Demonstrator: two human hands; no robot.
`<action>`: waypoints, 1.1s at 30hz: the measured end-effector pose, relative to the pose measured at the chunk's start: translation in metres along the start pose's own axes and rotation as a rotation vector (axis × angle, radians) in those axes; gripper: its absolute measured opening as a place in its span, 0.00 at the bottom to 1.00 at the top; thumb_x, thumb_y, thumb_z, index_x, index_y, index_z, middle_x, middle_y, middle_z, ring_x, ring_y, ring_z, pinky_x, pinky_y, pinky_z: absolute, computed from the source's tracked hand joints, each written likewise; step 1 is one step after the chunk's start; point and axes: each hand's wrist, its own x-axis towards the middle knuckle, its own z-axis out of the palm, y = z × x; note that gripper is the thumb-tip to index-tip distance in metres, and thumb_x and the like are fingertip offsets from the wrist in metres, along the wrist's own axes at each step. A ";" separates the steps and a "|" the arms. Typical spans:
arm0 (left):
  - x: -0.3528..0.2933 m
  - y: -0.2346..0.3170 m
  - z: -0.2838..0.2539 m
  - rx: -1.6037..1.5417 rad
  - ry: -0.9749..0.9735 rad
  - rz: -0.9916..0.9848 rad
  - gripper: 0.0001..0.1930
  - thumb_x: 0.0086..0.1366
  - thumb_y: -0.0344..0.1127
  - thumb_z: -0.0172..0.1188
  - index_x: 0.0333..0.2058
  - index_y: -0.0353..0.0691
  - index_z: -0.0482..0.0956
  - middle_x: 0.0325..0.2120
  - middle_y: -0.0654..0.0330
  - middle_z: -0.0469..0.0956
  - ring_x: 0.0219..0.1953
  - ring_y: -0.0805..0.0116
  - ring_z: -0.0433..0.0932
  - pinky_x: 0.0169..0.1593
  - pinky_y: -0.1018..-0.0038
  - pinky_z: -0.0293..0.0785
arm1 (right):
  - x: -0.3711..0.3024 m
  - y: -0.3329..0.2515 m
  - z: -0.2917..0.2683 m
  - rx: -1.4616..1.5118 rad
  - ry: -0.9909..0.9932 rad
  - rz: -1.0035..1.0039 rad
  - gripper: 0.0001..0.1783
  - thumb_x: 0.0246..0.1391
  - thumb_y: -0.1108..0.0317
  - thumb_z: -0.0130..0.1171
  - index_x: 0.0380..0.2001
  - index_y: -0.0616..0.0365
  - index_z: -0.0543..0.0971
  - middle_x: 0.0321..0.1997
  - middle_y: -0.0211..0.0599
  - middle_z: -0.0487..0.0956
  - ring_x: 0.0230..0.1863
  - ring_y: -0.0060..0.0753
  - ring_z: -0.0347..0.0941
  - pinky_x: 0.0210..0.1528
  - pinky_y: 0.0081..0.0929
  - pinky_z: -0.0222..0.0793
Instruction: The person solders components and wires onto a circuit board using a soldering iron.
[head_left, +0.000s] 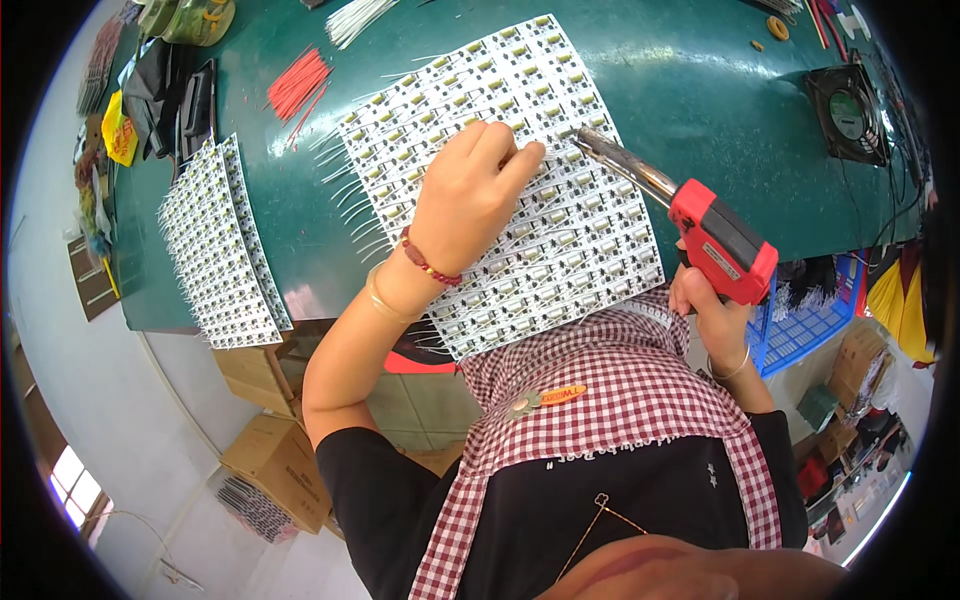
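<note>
A large white circuit board panel (600, 235), covered with rows of small components, lies at the front edge of the green table. White wires stick out along its left side. My left hand (478, 175) is closed above the middle of the panel, thumb and fingertips pressed together toward the right; whatever they pinch is hidden or too small to make out. In my right hand (712, 310), at the panel's right side, is a red and black soldering gun (722, 240). Its metal barrel points up and left, with the tip over the panel close to my left fingertips.
Red wires (298, 82) and white wires (358, 20) lie in bundles beyond the panel. Two more board panels (222, 245) overhang the table's left edge. A black fan (848, 113) stands at the right. Below are a blue basket (800, 335) and cardboard boxes (275, 465).
</note>
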 end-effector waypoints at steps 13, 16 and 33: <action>-0.001 0.005 0.007 0.026 -0.039 -0.029 0.12 0.46 0.21 0.60 0.33 0.38 0.80 0.22 0.61 0.63 0.25 0.65 0.68 0.29 0.70 0.67 | 0.000 0.009 -0.005 0.036 0.018 0.130 0.12 0.54 0.71 0.65 0.40 0.61 0.77 0.29 0.29 0.77 0.27 0.19 0.72 0.29 0.21 0.68; -0.001 0.007 0.008 0.020 -0.044 -0.034 0.12 0.46 0.21 0.59 0.33 0.38 0.80 0.22 0.60 0.63 0.25 0.65 0.68 0.29 0.70 0.67 | 0.001 0.011 -0.004 -0.150 0.025 0.041 0.15 0.53 0.72 0.65 0.44 0.63 0.78 0.36 0.33 0.80 0.35 0.23 0.75 0.37 0.24 0.71; 0.002 0.010 0.006 0.043 -0.073 -0.049 0.11 0.46 0.21 0.59 0.31 0.38 0.79 0.22 0.60 0.63 0.26 0.65 0.68 0.29 0.71 0.68 | -0.002 0.015 -0.006 -0.116 0.024 0.035 0.18 0.53 0.72 0.65 0.47 0.63 0.77 0.42 0.32 0.80 0.40 0.23 0.74 0.42 0.24 0.71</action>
